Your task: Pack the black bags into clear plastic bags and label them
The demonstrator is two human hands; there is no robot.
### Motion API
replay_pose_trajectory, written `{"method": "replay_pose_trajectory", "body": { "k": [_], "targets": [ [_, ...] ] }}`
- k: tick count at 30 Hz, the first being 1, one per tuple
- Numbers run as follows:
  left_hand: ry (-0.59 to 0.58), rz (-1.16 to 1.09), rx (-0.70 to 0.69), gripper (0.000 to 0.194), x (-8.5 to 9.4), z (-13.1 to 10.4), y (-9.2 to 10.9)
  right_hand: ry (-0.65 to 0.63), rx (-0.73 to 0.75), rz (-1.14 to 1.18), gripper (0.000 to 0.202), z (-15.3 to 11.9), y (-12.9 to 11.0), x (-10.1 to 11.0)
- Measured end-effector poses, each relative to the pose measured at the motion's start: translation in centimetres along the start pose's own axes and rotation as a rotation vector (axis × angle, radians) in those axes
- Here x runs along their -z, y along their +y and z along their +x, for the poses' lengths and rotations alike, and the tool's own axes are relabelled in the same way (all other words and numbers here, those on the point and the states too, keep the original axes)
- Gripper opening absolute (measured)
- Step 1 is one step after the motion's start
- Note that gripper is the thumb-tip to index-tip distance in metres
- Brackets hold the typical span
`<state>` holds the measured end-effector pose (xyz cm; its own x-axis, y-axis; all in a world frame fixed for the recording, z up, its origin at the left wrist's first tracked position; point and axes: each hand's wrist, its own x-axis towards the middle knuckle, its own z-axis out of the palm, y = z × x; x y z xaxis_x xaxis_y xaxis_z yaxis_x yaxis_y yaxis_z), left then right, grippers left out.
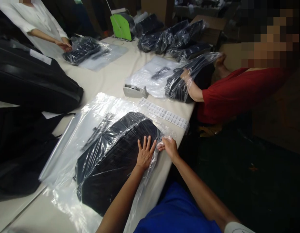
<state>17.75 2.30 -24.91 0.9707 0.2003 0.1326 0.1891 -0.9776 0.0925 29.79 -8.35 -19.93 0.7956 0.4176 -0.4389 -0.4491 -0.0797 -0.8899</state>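
Observation:
A dark folded item (116,161) lies inside a clear plastic bag (101,155) on the table in front of me. My left hand (145,155) rests flat on the item with its fingers spread. Beside it, at the item's right end, my right hand (168,147) has its fingers closed on the bunched edge of the bag. More clear plastic sheets (69,139) lie under and to the left of the bagged item. A sheet of printed labels (163,113) sits just beyond my right hand.
A grey tape dispenser (134,91) stands past the labels. At the right, a person in a red top (227,94) handles a bagged dark item. Someone in white (40,22) works at the far left. Dark goods (31,77) are piled left; bagged ones (171,37) lie behind.

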Motion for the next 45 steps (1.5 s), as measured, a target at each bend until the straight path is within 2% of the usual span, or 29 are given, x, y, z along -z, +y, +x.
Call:
{"method": "replay_pose_trajectory", "body": {
  "k": [4, 7, 9, 12, 14, 16, 17, 18, 20, 22, 24, 30, 34, 37, 41, 45],
  "targets": [
    [-0.017, -0.109, -0.074, 0.057, -0.4, -1.1, -0.6, -0.036, -0.059, 0.268, 0.024, 1.3, 0.6, -3.3],
    [-0.003, -0.318, -0.059, 0.050, 0.6, -1.8, -1.3, -0.057, -0.075, 0.366, 0.019, 2.1, 1.1, -5.1],
    [0.031, -0.455, 0.032, 0.047, 1.8, -2.3, -1.7, -0.059, -0.084, 0.381, 0.014, 2.8, 1.1, -5.9],
    [0.094, -0.658, 0.277, 0.050, 3.8, -2.5, -1.8, -0.061, -0.108, 0.376, 0.011, 3.9, 1.1, -6.7],
    [0.100, -0.747, 0.393, 0.063, 4.6, -2.1, -1.5, -0.051, -0.119, 0.375, 0.011, 4.4, 1.1, -7.1],
    [0.086, -0.665, 0.404, 0.085, 4.5, -1.4, -1.1, -0.034, -0.126, 0.376, 0.013, 4.8, 1.3, -7.5],
    [0.083, -0.545, 0.380, 0.089, 4.3, -1.1, -1.0, -0.025, -0.127, 0.376, 0.013, 5.0, 1.4, -7.7],
    [0.087, -0.405, 0.352, 0.084, 3.9, -0.8, -0.9, -0.019, -0.129, 0.374, 0.012, 5.1, 1.5, -7.8],
    [0.100, -0.174, 0.301, 0.054, 3.1, -0.4, -0.9, -0.013, -0.132, 0.363, 0.011, 5.2, 1.5, -8.0],
    [0.114, -0.076, 0.287, 0.029, 2.6, -0.4, -1.3, -0.020, -0.133, 0.345, 0.010, 5.3, 1.4, -8.2],
    [0.129, -0.061, 0.291, 0.023, 2.4, -0.5, -1.9, -0.041, -0.122, 0.322, 0.009, 5.3, 1.2, -8.2],
    [0.176, 0.011, 0.264, 0.026, 2.5, -0.5, -3.0, -0.101, -0.020, 0.176, 0.010, 5.4, 1.0, -8.2],
    [0.215, 0.039, 0.260, 0.025, 2.8, -0.5, -3.4, -0.096, 0.099, 0.024, 0.026, 5.8, 0.7, -7.5],
    [0.254, 0.050, 0.264, 0.020, 3.2, -0.6, -3.9, -0.178, 0.349, -0.253, 0.030, 6.1, 0.0, -6.4],
    [0.268, 0.060, 0.274, 0.018, 3.5, -0.3, -4.6, -0.455, 0.794, -0.752, 0.035, 7.2, -1.5, -4.8],
    [0.248, 0.081, 0.295, 0.020, 3.4, 0.1, -4.9, -0.753, 1.059, -0.992, 0.034, 9.5, -3.4, -5.0]
  ]
}}
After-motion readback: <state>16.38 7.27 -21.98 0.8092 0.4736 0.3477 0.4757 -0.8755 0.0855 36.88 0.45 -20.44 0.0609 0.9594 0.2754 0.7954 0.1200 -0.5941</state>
